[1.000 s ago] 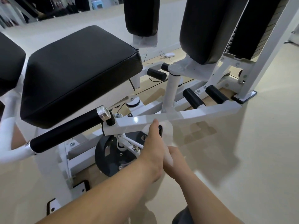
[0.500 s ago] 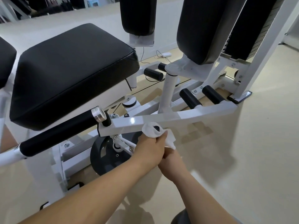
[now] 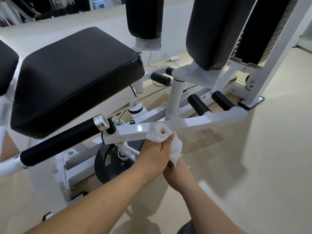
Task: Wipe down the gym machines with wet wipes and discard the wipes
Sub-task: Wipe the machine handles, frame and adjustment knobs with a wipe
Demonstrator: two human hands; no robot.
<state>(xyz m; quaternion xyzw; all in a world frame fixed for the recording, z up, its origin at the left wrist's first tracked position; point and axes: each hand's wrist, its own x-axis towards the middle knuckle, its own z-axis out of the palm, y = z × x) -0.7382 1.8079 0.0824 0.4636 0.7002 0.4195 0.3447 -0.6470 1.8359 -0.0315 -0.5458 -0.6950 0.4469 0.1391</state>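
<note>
Overhead, a gym machine's padded black vinyl seat [image 3: 74, 78] sat above its glossy white square-tube bar [image 3: 211, 119]. Both the left hand [image 3: 154, 157] and right hand [image 3: 177, 173] gripped a crumpled white wet wipe [image 3: 159, 134] bunched against that bar.

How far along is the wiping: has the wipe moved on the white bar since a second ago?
Yes. The wipe rose from under the white bar onto its front face, no nearer the silver end cap.

White wipe [image 3: 159, 134], glossy white frame bar [image 3: 211, 121], black seat pad [image 3: 74, 78], black foam rollers [image 3: 199, 103], beige floor [image 3: 253, 166]
</note>
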